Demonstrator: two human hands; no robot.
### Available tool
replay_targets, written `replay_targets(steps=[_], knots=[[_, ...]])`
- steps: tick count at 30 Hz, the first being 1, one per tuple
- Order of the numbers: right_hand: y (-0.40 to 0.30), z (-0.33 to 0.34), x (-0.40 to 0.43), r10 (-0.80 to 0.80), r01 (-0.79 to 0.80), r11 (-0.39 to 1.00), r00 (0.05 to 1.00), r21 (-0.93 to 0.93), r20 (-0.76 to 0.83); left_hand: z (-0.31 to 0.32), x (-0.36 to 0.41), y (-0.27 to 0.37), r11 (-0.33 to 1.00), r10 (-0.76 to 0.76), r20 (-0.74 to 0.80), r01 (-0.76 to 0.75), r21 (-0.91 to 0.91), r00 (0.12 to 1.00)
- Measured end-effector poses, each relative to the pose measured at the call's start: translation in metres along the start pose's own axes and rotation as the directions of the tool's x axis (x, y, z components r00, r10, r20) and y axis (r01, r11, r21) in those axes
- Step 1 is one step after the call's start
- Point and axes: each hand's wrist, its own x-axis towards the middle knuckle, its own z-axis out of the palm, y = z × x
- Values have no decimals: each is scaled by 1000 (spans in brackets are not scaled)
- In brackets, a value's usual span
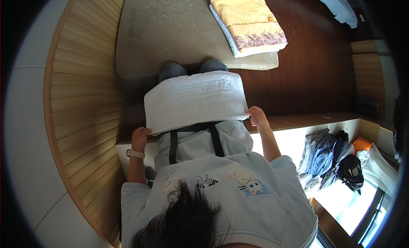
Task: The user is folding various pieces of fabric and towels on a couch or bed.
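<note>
A folded white towel (195,99) lies across my lap and thighs. My left hand (140,136), with a pale band on its wrist, pinches the towel's near corner at the left of the picture. At the right of the picture, my right hand (256,116) grips the other near corner between thumb and fingers. The towel's near edge runs between the two hands. Beyond my knees, a folded yellow towel (247,21) with a purple patterned border rests on top of a folded pale blue cloth (223,25).
A beige patterned cushion (153,33) lies on a dark wooden surface (306,78). Wooden slatted panelling (83,97) curves along the left. Hanging clothes (322,155), a black bag (351,172) and an orange item (362,144) are at the lower right, near a window.
</note>
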Motion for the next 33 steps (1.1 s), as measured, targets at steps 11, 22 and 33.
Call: replay_targets(steps=[11,22,33], knots=[[-19,-16,11,178,-148,962,978,-230,113,-2,-3,32,904,44,19,-47,425,999],[-83,68,-8,-691,638,334,666,-693,280,72,13,98,387,669,78,-436,812,739],[-46,113,40,-625,294,323,780,-900,30,106,74,76,541,430,-47,-217,812,901]])
